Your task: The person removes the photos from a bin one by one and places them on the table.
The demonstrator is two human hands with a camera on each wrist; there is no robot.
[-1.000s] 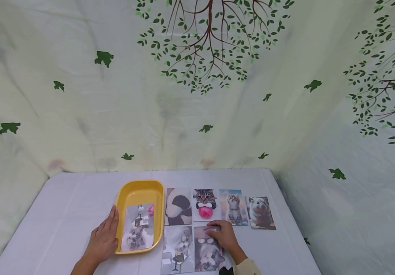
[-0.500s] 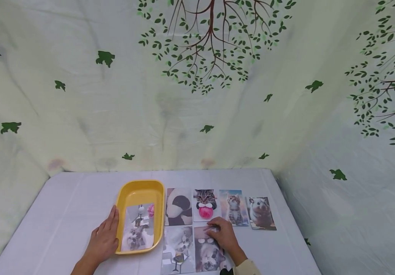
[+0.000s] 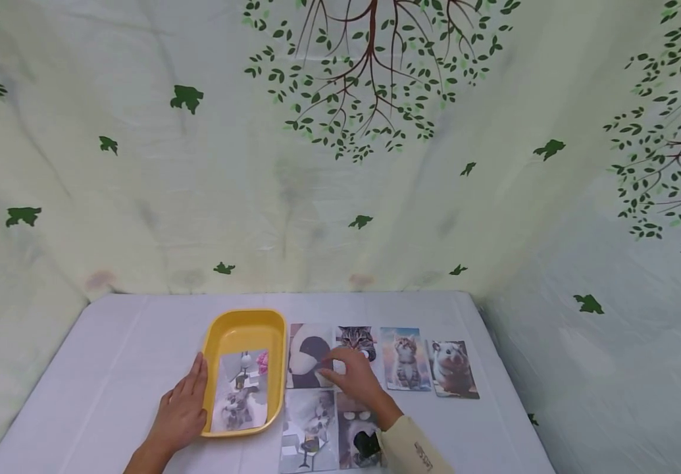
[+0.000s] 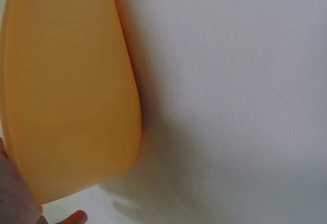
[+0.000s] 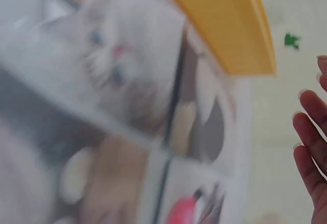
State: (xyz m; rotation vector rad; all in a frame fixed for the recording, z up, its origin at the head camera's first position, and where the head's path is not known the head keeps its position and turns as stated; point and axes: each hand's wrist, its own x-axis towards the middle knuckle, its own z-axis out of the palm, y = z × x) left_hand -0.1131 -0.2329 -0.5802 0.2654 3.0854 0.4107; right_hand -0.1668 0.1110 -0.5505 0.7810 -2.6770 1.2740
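Note:
My left hand [image 3: 177, 411] rests along the left side of a yellow tray [image 3: 248, 326], fingers straight; in the left wrist view the tray's outer wall [image 4: 71, 91] fills the left. A picture card [image 3: 238, 401] lies inside the tray. My right hand [image 3: 356, 376] hovers over the cards, its fingers [image 5: 306, 132] apart with nothing between them. Beneath it are a panda-patterned card [image 3: 307, 339] and a tabby cat card [image 3: 356, 336], partly covered. Closer to me lie a grey-white kitten card [image 3: 310, 428] and another animal card [image 3: 349, 434], partly hidden by the right wrist.
An orange kitten card [image 3: 404, 359] and a hamster card [image 3: 454, 368] lie to the right in the far row. All stand on a white-covered table [image 3: 139, 342]. A pale curtain [image 3: 293, 197] with leaf prints hangs behind and beside it.
My right hand has left the lower animal card and moved left and away from me, toward the panda-patterned card. The left hand and tray keep their place; the head view shifts slightly.

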